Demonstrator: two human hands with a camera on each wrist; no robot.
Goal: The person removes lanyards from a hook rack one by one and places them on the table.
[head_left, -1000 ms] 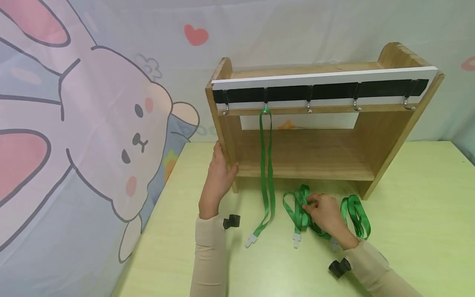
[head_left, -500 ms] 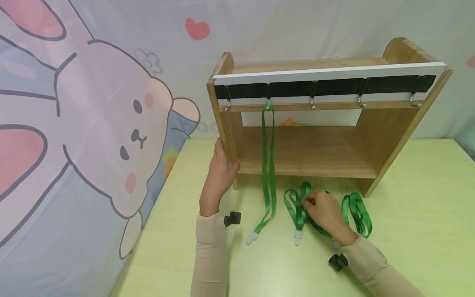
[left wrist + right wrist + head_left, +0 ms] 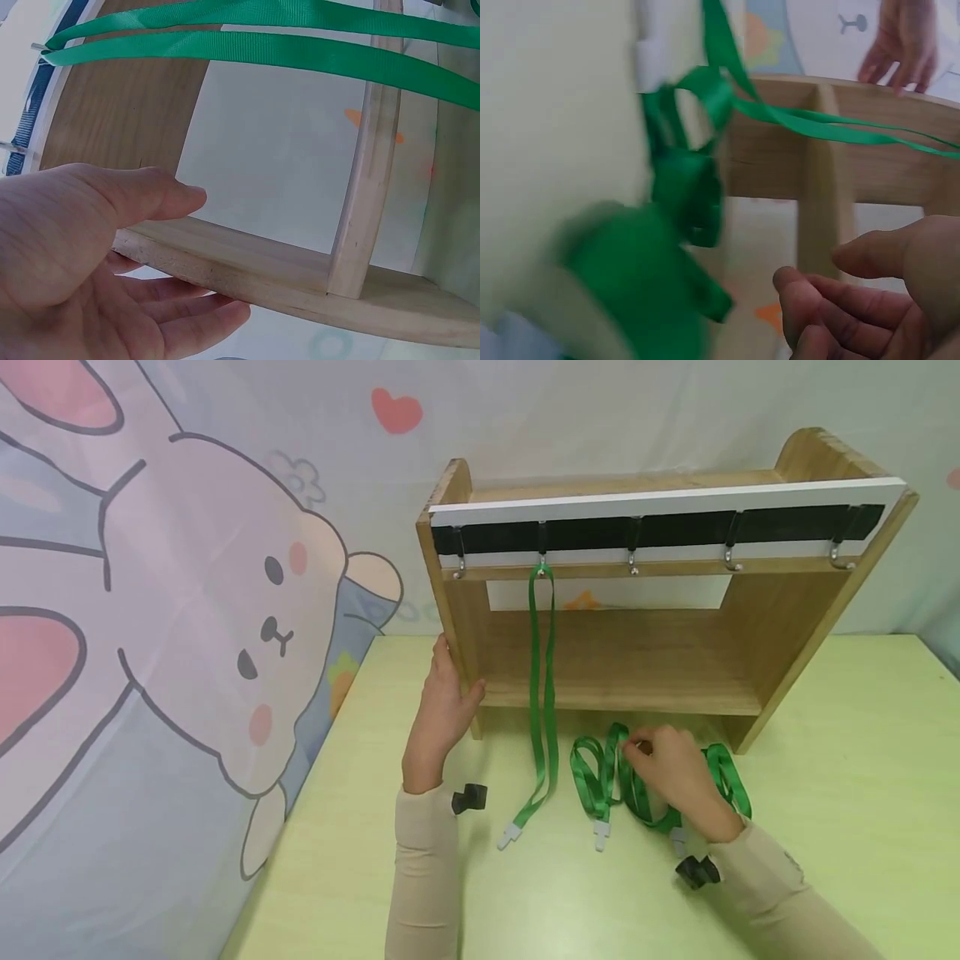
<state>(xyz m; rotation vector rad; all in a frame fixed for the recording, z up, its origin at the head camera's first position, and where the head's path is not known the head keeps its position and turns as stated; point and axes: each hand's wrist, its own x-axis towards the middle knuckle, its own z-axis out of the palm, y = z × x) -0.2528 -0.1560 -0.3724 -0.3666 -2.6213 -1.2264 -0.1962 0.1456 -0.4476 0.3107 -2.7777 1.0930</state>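
Note:
My left hand point(image 3: 442, 706) grips the left side panel of a wooden shelf point(image 3: 622, 664), thumb inside and fingers outside in the left wrist view. A green lanyard point(image 3: 551, 718) hangs in a long loop from the second hook from the left, its white clip point(image 3: 511, 835) near the table. Folded green lanyards point(image 3: 596, 789) with white clips lie before the shelf. Over them hovers my right hand point(image 3: 675, 772), thumb and index finger near the upper strap. In the right wrist view, that hand's point(image 3: 870, 300) thumb and loosely bent fingers are apart, with nothing between them.
Several metal hooks point(image 3: 632, 560) line a black strip on the white board across the shelf's front. The shelf stands on a pale yellow-green table point(image 3: 525, 902). A cartoon-printed cloth point(image 3: 225, 568) covers the wall at the left and back.
My right hand has moved slightly right, away from the left folded lanyard, whose loops now show more openly. The left hand keeps its place on the shelf. The head view has shifted a little.

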